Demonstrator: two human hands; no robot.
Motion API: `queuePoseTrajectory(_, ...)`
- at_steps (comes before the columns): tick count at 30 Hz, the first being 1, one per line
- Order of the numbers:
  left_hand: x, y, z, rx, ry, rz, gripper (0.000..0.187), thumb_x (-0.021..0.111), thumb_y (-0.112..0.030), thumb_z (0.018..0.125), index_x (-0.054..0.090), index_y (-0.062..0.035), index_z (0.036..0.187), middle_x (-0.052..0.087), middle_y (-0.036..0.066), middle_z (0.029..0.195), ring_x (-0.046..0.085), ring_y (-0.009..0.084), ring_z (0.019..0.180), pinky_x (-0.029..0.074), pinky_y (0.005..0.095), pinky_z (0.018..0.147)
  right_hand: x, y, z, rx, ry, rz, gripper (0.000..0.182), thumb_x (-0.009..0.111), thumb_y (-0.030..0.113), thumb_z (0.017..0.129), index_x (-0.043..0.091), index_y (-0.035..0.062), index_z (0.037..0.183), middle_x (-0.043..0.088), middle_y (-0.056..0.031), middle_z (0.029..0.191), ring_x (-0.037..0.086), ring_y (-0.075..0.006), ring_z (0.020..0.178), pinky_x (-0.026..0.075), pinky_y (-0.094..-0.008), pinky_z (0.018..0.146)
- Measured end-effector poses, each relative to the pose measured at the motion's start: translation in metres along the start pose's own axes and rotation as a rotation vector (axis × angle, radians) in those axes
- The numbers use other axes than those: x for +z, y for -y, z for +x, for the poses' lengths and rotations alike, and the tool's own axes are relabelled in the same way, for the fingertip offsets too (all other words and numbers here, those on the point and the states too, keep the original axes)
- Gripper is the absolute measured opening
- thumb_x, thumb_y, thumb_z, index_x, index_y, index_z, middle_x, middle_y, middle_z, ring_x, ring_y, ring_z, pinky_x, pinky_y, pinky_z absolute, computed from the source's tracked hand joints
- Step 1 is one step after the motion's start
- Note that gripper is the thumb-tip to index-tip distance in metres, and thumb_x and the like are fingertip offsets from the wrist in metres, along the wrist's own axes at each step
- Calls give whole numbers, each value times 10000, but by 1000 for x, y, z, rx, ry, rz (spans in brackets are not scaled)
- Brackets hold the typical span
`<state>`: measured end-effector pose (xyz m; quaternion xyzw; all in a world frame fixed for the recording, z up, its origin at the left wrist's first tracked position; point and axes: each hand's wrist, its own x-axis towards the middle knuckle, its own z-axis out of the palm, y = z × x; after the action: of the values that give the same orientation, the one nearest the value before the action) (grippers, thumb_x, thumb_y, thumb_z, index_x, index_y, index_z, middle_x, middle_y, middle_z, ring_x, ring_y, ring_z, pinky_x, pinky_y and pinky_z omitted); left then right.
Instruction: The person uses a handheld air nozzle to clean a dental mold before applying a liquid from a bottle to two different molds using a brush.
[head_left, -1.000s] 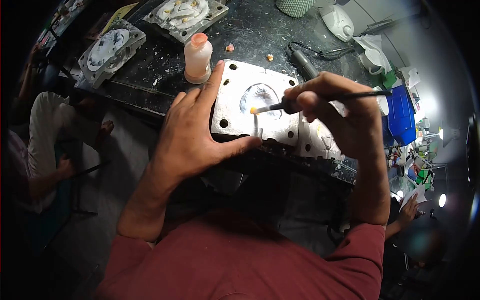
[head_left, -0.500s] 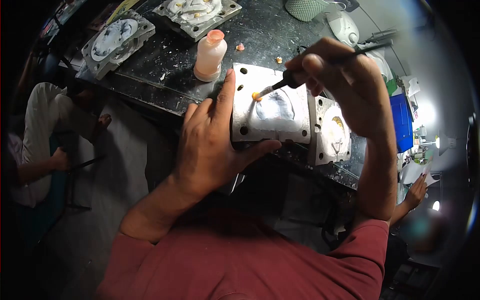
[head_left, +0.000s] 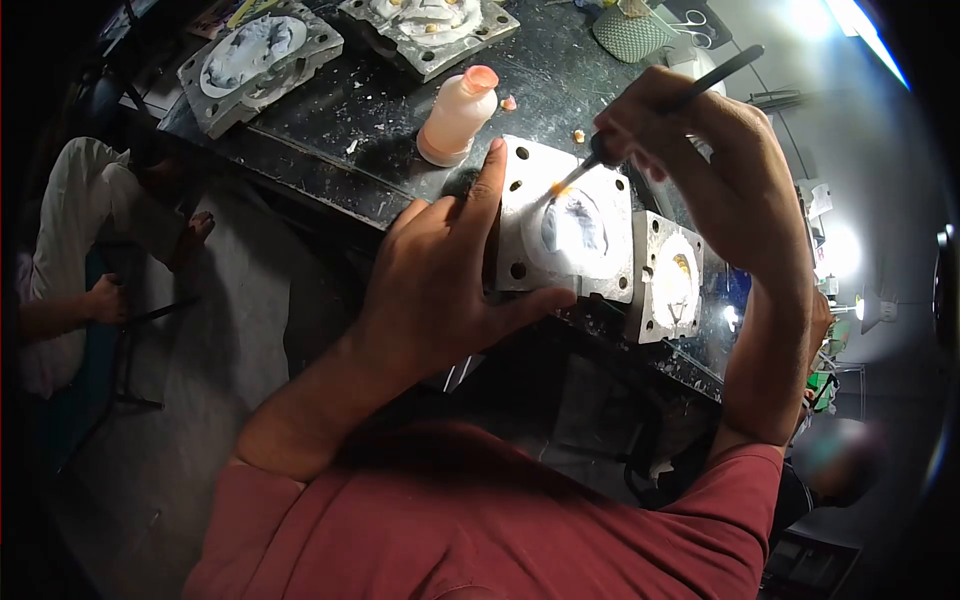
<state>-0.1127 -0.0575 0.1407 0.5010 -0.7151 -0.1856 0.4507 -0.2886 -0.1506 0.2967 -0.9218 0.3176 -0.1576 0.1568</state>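
My left hand (head_left: 432, 268) braces a metal dental flask half (head_left: 518, 240) at the table's edge, index finger along its left side and thumb across its front. White plaster with an oval, greyish, shiny hollow fills the flask. Between the fingers and thumb of my right hand (head_left: 715, 170) is a slim, dark-handled brush (head_left: 728, 70), held slanting. Its orange-tinted tip meets the plaster at the hollow's upper left rim. Just behind the flask stands a translucent bottle (head_left: 458, 118) with pinkish liquid and a salmon-coloured top. A second flask half (head_left: 655, 300) with a yellowish centre lies to the right.
Two more plaster-filled flask halves, one at the far left (head_left: 222, 118) and one at the back (head_left: 430, 58), rest on the dark, scuffed table (head_left: 330, 185). A green woven basket (head_left: 632, 38) and scissors (head_left: 694, 28) are behind. Other people sit at the left and right.
The view has shifted, so the table things appear farther right. The brush tip stays by the hollow's upper left rim; its handle now points up more steeply. My left hand keeps its hold.
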Motion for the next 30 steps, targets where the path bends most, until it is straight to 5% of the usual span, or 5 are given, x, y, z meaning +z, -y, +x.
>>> queuePoseTrajectory(8, -12, -6, 5, -63, 53, -19, 1238, 887, -544, 652, 257, 44, 1541, 701, 182, 907, 682, 337, 866, 497, 405, 846, -10, -1, -3, 47, 45, -31, 219, 526, 148, 1038, 659, -25, 1011, 692, -57, 837, 646, -124, 740, 522, -284, 693)
queuePoseTrajectory(13, -32, -12, 17, -293, 283, -207, 1194, 905, -439, 649, 256, -40, 1569, 696, 198, 833, 695, 339, 821, 518, 418, 800, -12, 15, 14, -126, 171, -282, 131, 624, 130, 969, 648, 3, 993, 699, -125, 851, 726, -263, 841, 551, -366, 731)
queuePoseTrajectory(17, -30, -4, 15, -296, 310, -243, 1203, 915, -410, 632, 253, -58, 1573, 703, 209, 862, 705, 347, 789, 518, 397, 768, -21, 25, 26, -129, 304, -183, 107, 665, 92, 926, 698, -2, 964, 725, -117, 892, 722, -264, 821, 553, -364, 729)
queuePoseTrajectory(19, -19, 3, 10, -82, 132, -137, 1208, 919, -395, 624, 249, -49, 1567, 707, 200, 833, 711, 351, 771, 516, 386, 752, -21, 32, 28, -160, 334, -235, 97, 677, 80, 912, 705, -10, 935, 725, -115, 888, 720, -257, 815, 553, -364, 726)
queuePoseTrajectory(30, -28, 1, 16, -192, 242, -206, 1144, 909, -353, 651, 245, -22, 1522, 718, 137, 797, 712, 346, 823, 518, 395, 777, -6, 50, 13, -152, 237, -390, 61, 711, 23, 884, 703, -37, 881, 731, -119, 873, 730, -237, 754, 565, -330, 677)
